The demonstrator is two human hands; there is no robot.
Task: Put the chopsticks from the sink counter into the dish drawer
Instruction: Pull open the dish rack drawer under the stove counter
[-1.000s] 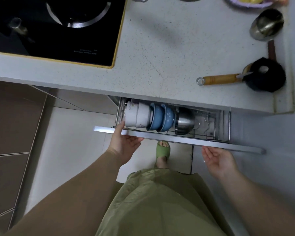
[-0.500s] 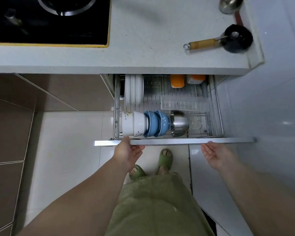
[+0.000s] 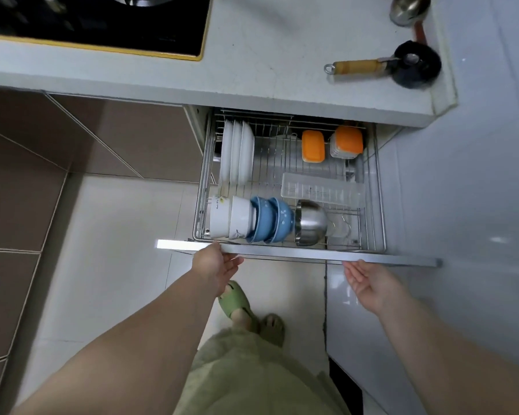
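Since a moment ago your dish drawer (image 3: pixel 297 256) slid fully out; left hand (image 3: pixel 215 265) apparently hooks its front edge, right hand (image 3: pixel 372 283) released.

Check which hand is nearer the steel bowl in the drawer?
Right, narrowly. The right hand sits below the drawer front, slightly right of the steel bowl; the left hand touches the front rail further left, under the white bowls.

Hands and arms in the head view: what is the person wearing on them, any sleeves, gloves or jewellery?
Nothing shows on either. The left hand and the right hand are bare, with no gloves, rings or watch visible, and both forearms are uncovered up to the frame's edge, so no sleeves appear. Lower down there is a pale green garment and green slippers.
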